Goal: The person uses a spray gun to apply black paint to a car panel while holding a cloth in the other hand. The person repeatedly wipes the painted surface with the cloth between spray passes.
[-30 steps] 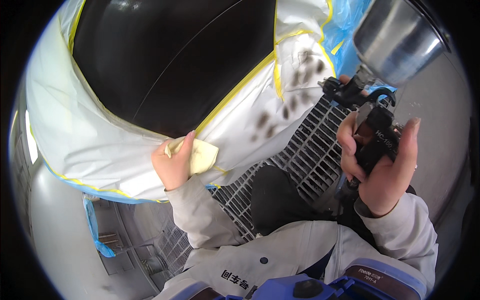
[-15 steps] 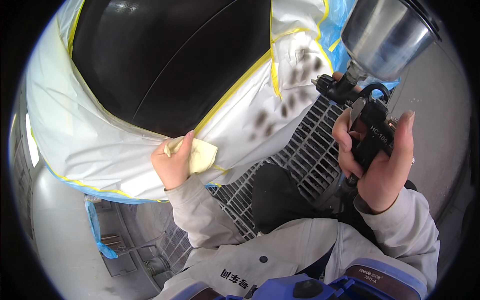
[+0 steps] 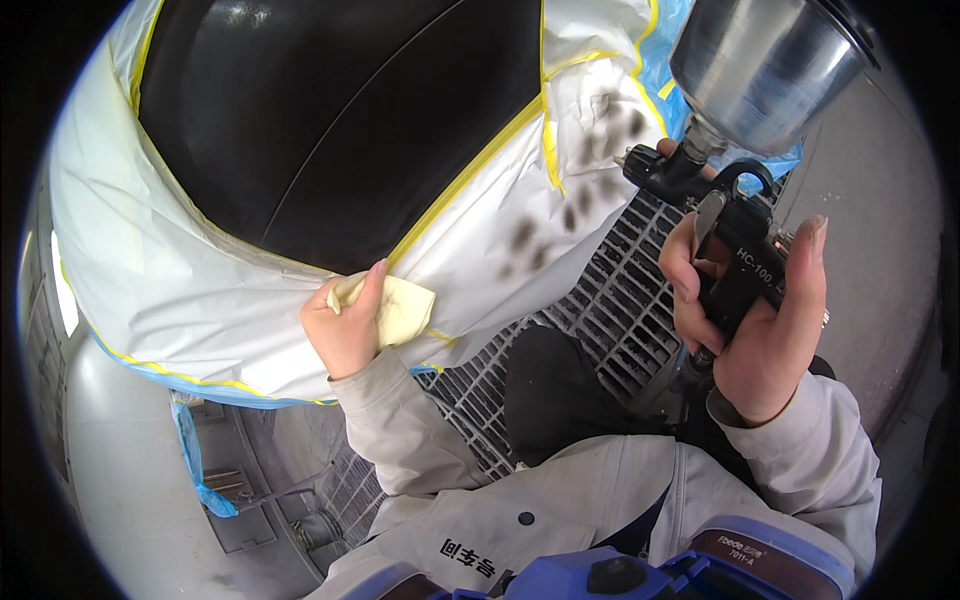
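My left hand (image 3: pixel 342 330) pinches a folded pale yellow cloth (image 3: pixel 403 312) against the lower corner of a glossy black panel (image 3: pixel 350 130), where white masking sheet (image 3: pixel 170 290) and yellow tape (image 3: pixel 465 173) border it. My right hand (image 3: pixel 760 355) grips a black spray gun (image 3: pixel 740 255) with a large steel cup (image 3: pixel 760 65) on top, fingers around the handle and trigger. The gun's nozzle points left toward masking marked with several dark sooty spray patches (image 3: pixel 525 235), at a small apparent gap from it. My right thumb sticks up along the back of the gun.
A metal floor grate (image 3: pixel 610 270) lies under the covered part and my dark-trousered leg (image 3: pixel 550 385). Blue plastic sheeting (image 3: pixel 660 40) edges the masking at top right; a blue strip (image 3: pixel 190 460) hangs at lower left. Blue respirator parts (image 3: pixel 560 575) show at the lower edge.
My right hand and the spray gun have shifted slightly left and upward in the view, with the cup closer to the masking's right side. My left hand stays on the cloth at the same corner.
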{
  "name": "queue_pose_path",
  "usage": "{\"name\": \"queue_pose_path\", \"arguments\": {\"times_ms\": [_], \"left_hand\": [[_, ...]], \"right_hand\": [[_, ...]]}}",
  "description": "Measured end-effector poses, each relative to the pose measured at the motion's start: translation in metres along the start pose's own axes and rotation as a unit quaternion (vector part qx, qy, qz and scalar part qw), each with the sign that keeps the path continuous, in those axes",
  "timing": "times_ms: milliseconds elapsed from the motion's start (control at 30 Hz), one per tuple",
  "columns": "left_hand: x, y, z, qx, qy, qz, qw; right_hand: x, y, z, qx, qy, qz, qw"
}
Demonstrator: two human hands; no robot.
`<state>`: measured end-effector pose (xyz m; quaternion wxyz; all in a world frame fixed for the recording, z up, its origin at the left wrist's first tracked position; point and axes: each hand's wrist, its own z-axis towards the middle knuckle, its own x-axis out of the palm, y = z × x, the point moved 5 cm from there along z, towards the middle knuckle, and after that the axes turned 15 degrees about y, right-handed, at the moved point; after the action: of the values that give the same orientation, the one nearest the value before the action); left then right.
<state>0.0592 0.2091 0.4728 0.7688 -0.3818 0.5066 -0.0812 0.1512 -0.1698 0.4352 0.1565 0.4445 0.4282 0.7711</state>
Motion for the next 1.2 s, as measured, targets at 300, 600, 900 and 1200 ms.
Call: {"name": "queue_pose_path", "arguments": {"times_ms": [300,600,900,1200], "left_hand": [[0.0004,-0.0034,-0.0009,0.001,-0.004,0.004,1.0],[0.0007,-0.0046,-0.0014,-0.007,-0.003,-0.003,1.0],[0.0017,-0.0055,-0.0016,-0.001,-0.003,-0.004,1.0],[0.0006,-0.0049,-0.0011,-0.001,-0.002,0.008,1.0]], "right_hand": [[-0.0003,-0.0015,0.0005,0.02,0.013,-0.017,1.0],[-0.0001,-0.0013,0.0021,0.01,0.02,-0.013,1.0],[-0.0005,-0.0013,0.0022,0.008,0.019,-0.01,1.0],[0.0043,0.001,0.003,0.033,-0.024,-0.013,0.999]]}}
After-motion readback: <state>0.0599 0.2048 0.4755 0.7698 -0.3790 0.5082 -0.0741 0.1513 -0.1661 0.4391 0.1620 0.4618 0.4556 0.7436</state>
